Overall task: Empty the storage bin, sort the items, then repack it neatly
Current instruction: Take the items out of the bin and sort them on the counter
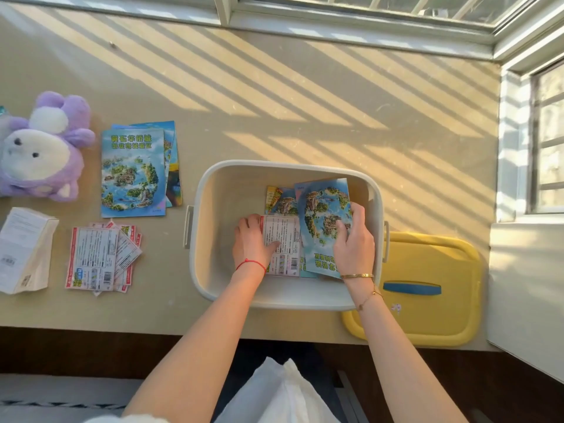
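Note:
A white storage bin stands on the table in front of me. Both my hands are inside it. My left hand grips a white sachet with red edges by its left side. My right hand holds a blue map brochure, tilted over other leaflets on the bin floor. Left of the bin lie a stack of blue map brochures and a fanned pile of matching sachets.
A purple plush toy and a white box sit at the far left. The bin's yellow lid with a blue handle lies at the right, partly under the bin. A window frame borders the table's far and right sides.

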Motion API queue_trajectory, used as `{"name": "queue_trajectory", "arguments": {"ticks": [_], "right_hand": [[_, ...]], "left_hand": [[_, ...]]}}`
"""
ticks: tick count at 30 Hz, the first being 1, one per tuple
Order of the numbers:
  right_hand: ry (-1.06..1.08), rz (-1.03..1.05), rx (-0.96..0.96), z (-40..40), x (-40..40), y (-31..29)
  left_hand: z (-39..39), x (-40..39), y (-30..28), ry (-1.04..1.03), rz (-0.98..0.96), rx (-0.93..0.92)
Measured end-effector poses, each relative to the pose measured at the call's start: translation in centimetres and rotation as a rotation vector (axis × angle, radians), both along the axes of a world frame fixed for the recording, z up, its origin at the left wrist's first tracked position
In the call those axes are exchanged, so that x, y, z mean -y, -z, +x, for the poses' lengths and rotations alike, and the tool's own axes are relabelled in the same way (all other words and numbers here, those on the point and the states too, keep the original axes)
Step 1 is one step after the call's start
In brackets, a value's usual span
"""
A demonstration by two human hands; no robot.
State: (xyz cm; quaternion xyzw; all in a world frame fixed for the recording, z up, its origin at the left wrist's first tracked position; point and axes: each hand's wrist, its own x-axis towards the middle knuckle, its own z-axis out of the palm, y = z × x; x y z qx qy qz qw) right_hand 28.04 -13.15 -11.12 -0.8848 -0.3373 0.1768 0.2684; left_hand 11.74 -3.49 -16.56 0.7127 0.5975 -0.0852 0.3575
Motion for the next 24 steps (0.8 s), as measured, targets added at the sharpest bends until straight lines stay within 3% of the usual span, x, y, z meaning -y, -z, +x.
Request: {"name": "queue_trajectory", "arguments": {"ticks": [4, 9, 16, 24], "right_hand": [[0.024, 0.023, -0.081, 0.0, 0.0, 0.1], [0.054, 0.048, -0.196, 0.2, 0.1, -0.1], [0.143, 0.052, -0.376, 0.2, 0.4, -0.7], [0.146, 0.144, -0.472, -0.7, -0.1, -4.9]], "left_hand": [[0.6, 0.3, 0.7, -0.038, 0.06, -0.104], [0.3, -0.4, 1.6, -0.088, -0.009, -0.098], [-0.6, -1.4, -0.8, -0.276, -0.083, 0.146], [-4.0, -1.5, -9.1, -0.371, 0.041, 0.413]]}}
